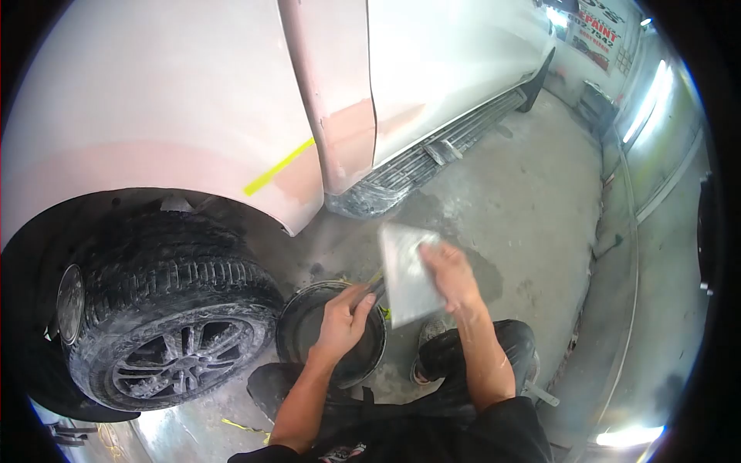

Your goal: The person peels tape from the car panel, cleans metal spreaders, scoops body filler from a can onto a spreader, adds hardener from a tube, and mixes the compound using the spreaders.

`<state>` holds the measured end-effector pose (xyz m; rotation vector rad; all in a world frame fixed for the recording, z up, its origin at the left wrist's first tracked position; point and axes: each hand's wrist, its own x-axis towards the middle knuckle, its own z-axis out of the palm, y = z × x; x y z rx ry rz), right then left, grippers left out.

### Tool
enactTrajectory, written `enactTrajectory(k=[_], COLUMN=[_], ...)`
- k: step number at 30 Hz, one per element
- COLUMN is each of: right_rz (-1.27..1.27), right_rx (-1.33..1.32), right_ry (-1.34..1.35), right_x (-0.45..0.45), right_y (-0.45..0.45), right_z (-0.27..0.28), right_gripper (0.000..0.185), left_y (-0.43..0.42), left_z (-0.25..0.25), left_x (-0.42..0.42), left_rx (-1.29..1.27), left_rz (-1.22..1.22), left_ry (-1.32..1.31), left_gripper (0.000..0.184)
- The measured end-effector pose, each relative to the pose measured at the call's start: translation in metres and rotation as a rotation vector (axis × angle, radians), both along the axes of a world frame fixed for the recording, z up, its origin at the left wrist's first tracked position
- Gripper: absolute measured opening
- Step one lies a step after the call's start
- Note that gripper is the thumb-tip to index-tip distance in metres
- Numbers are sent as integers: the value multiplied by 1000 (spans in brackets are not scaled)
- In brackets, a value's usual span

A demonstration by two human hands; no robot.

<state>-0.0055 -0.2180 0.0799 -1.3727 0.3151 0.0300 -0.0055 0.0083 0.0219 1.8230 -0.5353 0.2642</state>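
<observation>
Two bare hands at work above a dark bucket [289, 324], beside a pale vehicle.
The left hand [342, 319] grips a thin dark piece [377, 290], too blurred to name; the right hand [451, 273], apart from it, clamps a pale flat sheet [405, 285], held up just right of the bucket. Beyond stand a dusty wheel [185, 366], a body panel [154, 92] with yellow tape [279, 167], and a running board [478, 123].
</observation>
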Motion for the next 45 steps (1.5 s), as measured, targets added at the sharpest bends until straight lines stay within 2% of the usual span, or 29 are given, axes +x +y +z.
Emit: enactTrajectory(k=[2,3,6,7,8,10,11,13,14,17,20,21,24,25,28,31,34,35,38,40,42,44,45], right_rz=[135,207,9,-111,-101,-93,53,120,158,-270,-282,-174,-115,-170,-310,-287,-198,-92,-54,-23,-71,-200,-227], right_rx=[-231,-187,-733,-829,-1053,-1478,-1499,-1592,-1632,-1166,-1168,-1241,-1150,-960,-409,-302,-198,-56,172,113,-183,-721,-851], right_ry=[137,66,-288,-256,-431,-803,-1031,-727,-559,-522,-658,-722,-583,-512,-297,-468,-440,-417,-371,-291,-390,-658,-767], right_x=[-16,-26,-42,-48,-53,-62,-65,-23,-17,-12,-34,-37,-23,-20,-3,0,14,20,33,38,44,52,55], right_y=[8,6,2,6,13,34,39,2,-11,-13,33,42,42,36,8,27,42,43,66,66,69,80,84], right_z=[-19,-21,-30,-25,-17,-6,-12,-79,-102,-66,-27,-21,-35,-38,-28,-4,3,3,11,3,0,8,15], right_gripper=[25,25,22,18,16,11,10,13,16,14,10,12,15,17,25,26,31,36,33,32,29,25,23], left_y=[11,16,29,19,7,-2,4,-16,-12,-5,7,4,-2,7,18,25,29,29,30,32,31,33,35], left_z=[0,-5,-12,-11,-10,-27,-131,-85,-70,-26,-79,-77,-65,-34,-13,-14,-4,-1,1,-1,-5,-9,-10], left_x=[4,10,17,18,17,20,34,9,1,0,20,20,6,2,4,12,11,8,5,6,10,15,17], left_rx=[-21,-75,-263,-625,-993,-1270,-1617,-1369,-1317,-925,-1643,-1628,-1353,-898,-1095,-1184,-1162,-1121,-1076,-1075,-1118,-1146,-1153], left_rz=[118,179,234,176,109,-125,-894,-808,-1168,-464,-871,-837,-1215,-582,-578,-627,-591,-544,-439,-423,-297,-153,-75], left_ry=[42,106,361,548,719,1212,1424,1606,1702,1555,1689,1730,1438,1410,1260,1119,1056,1022,939,868,862,888,920], left_gripper=[28,28,27,26,27,33,28,16,17,15,20,26,28,36,47,44,41,42,38,35,35,35,34])
